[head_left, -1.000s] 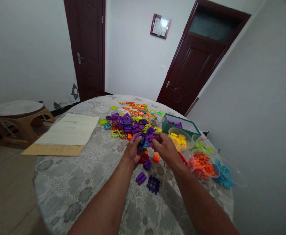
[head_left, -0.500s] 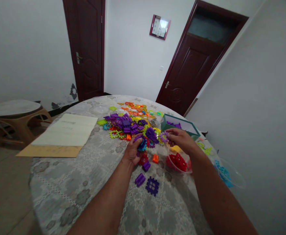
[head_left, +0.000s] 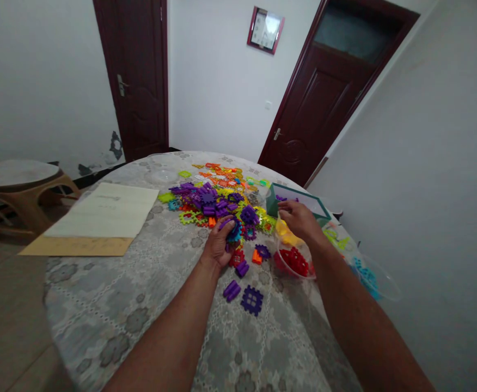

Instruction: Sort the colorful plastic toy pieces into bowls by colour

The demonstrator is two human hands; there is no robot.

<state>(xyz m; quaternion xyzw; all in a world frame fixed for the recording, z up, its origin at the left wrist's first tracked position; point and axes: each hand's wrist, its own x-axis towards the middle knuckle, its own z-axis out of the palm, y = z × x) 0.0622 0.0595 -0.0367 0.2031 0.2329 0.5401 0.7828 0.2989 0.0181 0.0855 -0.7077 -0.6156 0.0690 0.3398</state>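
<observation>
A heap of plastic interlocking pieces, mostly purple, orange and yellow-green, covers the middle of a round table. My left hand rests at the heap's near edge, closed around a cluster of purple and blue pieces. My right hand reaches over the near rim of a green box that holds purple pieces; its fingers are curled, and what they pinch is hidden. Loose purple pieces lie nearer to me.
Clear bowls at the right hold yellow, red and blue pieces. A paper sheet on brown card lies at the table's left. A low wooden stool stands on the floor at left. Two dark doors are behind.
My right hand has left the cluster and moved right and away, to the green box. My left hand has stayed at the heap with its pieces. The camera tilted slightly.
</observation>
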